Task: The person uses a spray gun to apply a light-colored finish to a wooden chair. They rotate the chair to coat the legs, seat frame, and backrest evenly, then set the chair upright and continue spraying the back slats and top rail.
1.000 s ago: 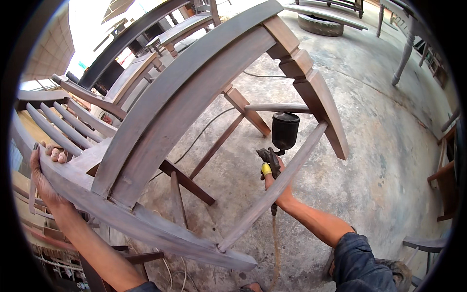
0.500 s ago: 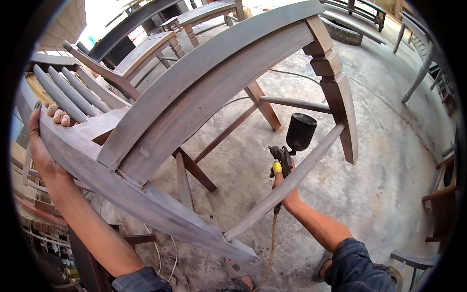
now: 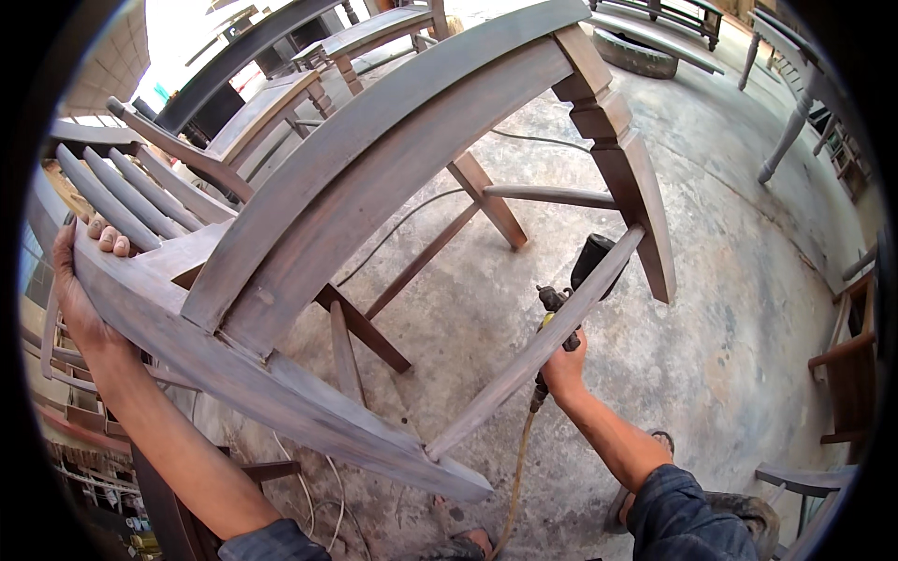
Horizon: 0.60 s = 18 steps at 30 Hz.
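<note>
No writing, label, brand, number or sign can be read anywhere in the frame.

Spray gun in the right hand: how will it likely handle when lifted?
The spray gun would probably pull toward its bulky black cup. The hose curves, so it likely bends easily but may drag on the right hand.
</note>
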Each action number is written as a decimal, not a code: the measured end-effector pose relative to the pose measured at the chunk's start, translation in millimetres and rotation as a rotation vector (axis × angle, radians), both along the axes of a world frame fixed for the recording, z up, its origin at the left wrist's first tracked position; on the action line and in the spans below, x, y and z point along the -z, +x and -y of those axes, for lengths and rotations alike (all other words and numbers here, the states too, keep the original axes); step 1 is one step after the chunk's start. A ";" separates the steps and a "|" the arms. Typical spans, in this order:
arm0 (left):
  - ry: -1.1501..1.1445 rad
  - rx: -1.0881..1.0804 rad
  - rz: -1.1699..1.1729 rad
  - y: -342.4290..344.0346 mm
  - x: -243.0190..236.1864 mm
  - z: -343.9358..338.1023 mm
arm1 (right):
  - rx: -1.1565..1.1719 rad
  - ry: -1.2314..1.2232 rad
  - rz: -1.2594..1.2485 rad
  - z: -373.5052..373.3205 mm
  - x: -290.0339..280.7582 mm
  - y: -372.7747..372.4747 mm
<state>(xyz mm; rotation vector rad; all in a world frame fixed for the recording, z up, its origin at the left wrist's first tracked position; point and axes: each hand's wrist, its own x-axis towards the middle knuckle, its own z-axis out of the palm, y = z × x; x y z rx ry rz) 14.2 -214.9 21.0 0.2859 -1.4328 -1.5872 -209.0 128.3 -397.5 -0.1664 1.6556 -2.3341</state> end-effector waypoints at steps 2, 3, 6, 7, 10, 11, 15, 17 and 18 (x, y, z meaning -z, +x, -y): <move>-0.003 0.001 -0.002 3.7 -0.9 3.6 | -0.032 0.100 -0.057 6.6 -4.1 4.4; -0.001 0.008 -0.004 3.0 0.0 5.1 | -0.040 0.167 -0.117 11.5 -5.4 4.4; -0.003 0.033 0.000 3.3 1.4 4.3 | -0.026 0.182 -0.239 34.1 -16.3 5.6; -0.001 0.031 -0.001 2.5 1.3 3.3 | -0.036 0.142 -0.253 40.7 -26.6 2.9; 0.003 0.030 0.002 -0.8 0.1 0.2 | -0.013 0.044 -0.315 63.0 -42.3 -12.5; 0.003 0.029 0.011 -0.4 -2.0 -0.3 | -0.019 0.031 -0.334 68.2 -48.1 -18.5; 0.011 0.016 0.011 2.2 0.7 4.4 | -0.059 0.008 -0.402 78.3 -75.5 -52.2; 0.007 0.012 0.024 2.8 -1.3 3.4 | -0.058 -0.020 -0.399 81.9 -87.7 -66.9; 0.007 0.011 0.031 3.2 -1.2 3.4 | -0.064 -0.022 -0.392 82.4 -92.7 -73.9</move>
